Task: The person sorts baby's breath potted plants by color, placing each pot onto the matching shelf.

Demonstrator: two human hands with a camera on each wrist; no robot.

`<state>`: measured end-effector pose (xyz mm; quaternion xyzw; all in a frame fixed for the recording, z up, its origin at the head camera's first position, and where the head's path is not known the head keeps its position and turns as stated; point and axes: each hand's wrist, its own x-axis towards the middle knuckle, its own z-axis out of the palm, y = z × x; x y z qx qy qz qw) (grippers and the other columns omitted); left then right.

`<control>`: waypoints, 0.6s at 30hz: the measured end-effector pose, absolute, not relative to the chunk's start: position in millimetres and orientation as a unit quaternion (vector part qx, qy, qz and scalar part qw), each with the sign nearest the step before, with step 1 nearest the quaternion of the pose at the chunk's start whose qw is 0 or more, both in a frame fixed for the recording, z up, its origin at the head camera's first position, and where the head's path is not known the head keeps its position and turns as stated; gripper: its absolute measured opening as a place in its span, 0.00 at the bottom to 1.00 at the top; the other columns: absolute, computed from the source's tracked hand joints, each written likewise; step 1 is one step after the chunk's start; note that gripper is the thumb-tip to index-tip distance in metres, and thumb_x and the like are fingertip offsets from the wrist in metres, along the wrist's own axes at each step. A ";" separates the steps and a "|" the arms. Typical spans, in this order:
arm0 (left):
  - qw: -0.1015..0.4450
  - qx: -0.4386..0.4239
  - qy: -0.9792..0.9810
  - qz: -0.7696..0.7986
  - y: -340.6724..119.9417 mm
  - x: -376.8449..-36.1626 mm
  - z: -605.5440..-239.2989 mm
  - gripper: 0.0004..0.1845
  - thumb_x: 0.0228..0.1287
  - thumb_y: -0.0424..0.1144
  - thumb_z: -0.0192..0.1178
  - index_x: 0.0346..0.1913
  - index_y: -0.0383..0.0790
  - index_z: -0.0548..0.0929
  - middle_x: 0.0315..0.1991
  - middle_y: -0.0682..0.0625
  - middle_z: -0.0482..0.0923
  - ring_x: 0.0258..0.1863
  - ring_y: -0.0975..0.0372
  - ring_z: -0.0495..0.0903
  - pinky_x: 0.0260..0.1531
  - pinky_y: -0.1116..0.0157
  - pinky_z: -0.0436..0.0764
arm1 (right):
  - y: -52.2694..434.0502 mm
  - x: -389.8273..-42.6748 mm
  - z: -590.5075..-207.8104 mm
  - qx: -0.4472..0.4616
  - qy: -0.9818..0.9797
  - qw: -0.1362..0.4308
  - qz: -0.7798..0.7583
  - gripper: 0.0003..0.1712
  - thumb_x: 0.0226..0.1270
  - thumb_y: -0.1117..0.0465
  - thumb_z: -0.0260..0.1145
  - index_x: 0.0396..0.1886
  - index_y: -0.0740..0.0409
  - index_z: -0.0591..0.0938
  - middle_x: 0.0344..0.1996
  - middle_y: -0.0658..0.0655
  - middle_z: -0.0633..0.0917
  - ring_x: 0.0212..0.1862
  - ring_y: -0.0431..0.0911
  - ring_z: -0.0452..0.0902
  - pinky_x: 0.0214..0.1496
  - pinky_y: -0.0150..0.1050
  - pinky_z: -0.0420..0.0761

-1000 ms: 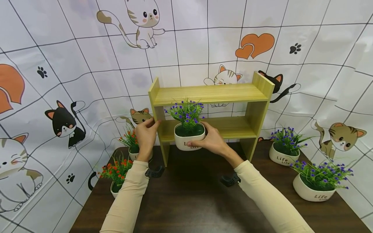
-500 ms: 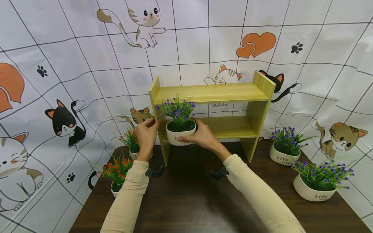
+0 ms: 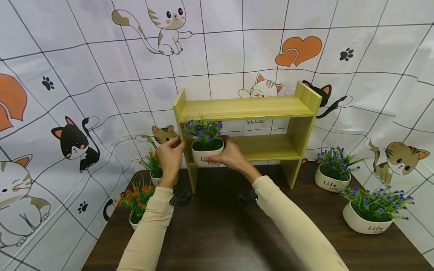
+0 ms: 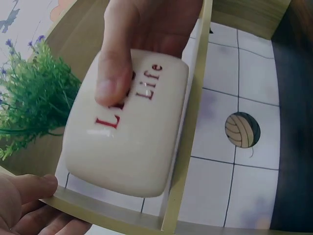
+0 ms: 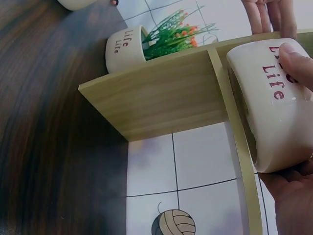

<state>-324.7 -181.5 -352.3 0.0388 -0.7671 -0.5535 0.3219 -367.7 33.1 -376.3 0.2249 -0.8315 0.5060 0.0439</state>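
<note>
A white oval flower pot with purple flowers is in my right hand, thumb across the "Life" lettering on its front. It is at the left end of the middle board of a light wooden shelf. In the right wrist view the pot overlaps the edge of that board. My left hand pinches the shelf's left side panel. Seen from the left wrist, the thumb of that hand lies on the panel's inner side and the fingers on its outer side.
Two pots with orange flowers, a rear one and a front one, stand left of the shelf on the dark table. Two purple-flowered pots, one behind and one nearer, stand at right. A cat-patterned wall covering is behind.
My right hand has carried the purple-flowered pot leftward and in toward the left end of the middle board. The left hand has stayed on the side panel.
</note>
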 end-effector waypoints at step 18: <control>0.331 0.023 -0.767 -0.549 -183.1 -323.5 -353.2 0.15 0.70 0.38 0.73 0.56 0.38 0.92 0.49 0.38 0.92 0.46 0.48 0.91 0.34 0.78 0.77 | 19.5 -393.9 -373.8 0.205 -0.845 0.006 0.494 0.68 0.59 0.42 0.83 0.86 0.61 0.52 0.69 0.66 0.78 0.62 0.57 0.83 0.66 0.54 0.83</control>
